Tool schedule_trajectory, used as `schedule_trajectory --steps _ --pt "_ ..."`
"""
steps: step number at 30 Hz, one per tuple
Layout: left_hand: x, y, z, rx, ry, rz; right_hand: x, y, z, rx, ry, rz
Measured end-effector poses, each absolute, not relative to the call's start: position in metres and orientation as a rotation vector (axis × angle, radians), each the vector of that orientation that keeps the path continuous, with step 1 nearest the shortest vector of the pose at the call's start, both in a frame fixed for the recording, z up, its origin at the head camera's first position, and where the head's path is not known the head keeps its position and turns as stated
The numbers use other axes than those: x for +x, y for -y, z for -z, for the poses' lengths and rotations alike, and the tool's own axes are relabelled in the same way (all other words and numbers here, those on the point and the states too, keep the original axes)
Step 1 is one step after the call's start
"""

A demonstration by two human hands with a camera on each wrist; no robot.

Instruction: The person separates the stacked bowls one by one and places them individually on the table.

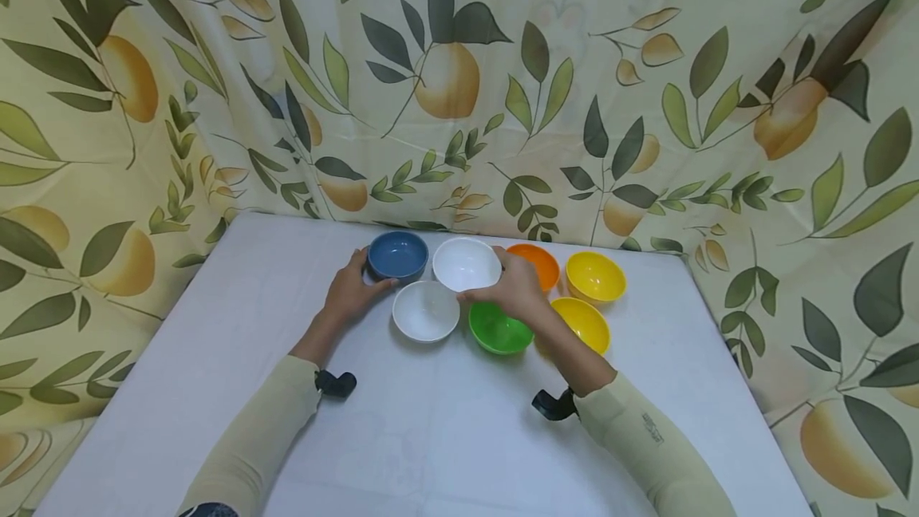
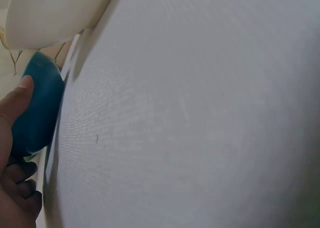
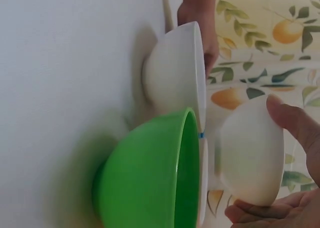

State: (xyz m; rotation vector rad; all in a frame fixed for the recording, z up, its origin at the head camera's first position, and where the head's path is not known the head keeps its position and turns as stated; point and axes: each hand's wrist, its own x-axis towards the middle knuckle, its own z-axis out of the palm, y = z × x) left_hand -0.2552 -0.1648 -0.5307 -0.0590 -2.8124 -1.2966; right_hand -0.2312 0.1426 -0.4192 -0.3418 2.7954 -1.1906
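Note:
My left hand (image 1: 352,292) grips the side of a dark blue bowl (image 1: 397,256) at the back of the table, thumb at the near side; the left wrist view shows this blue bowl (image 2: 40,108) close to the cloth. With thumb and fingers, my right hand (image 1: 515,287) holds a white bowl (image 1: 467,264) beside it. The right wrist view shows that held white bowl (image 3: 252,153) raised, with another white rim (image 3: 203,180) below it, mostly hidden behind the green bowl (image 3: 145,178). A second white bowl (image 1: 426,311) stands upright in front, between my hands.
Right of the white bowls, the green bowl (image 1: 500,331) stands in the front row beside a yellow bowl (image 1: 585,325), partly covered by my right forearm. Behind them are an orange bowl (image 1: 540,264) and another yellow bowl (image 1: 596,278). A fruit-patterned curtain (image 1: 301,62) hangs behind the white-covered table (image 1: 431,437).

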Motion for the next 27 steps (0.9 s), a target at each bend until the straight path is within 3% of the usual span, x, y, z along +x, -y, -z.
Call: schedule_trajectory --steps 27 --pt "-0.259 0.168 0.534 -0.074 2.829 1.238 -0.205 -0.184 0.426 -0.147 -2.761 1.288"
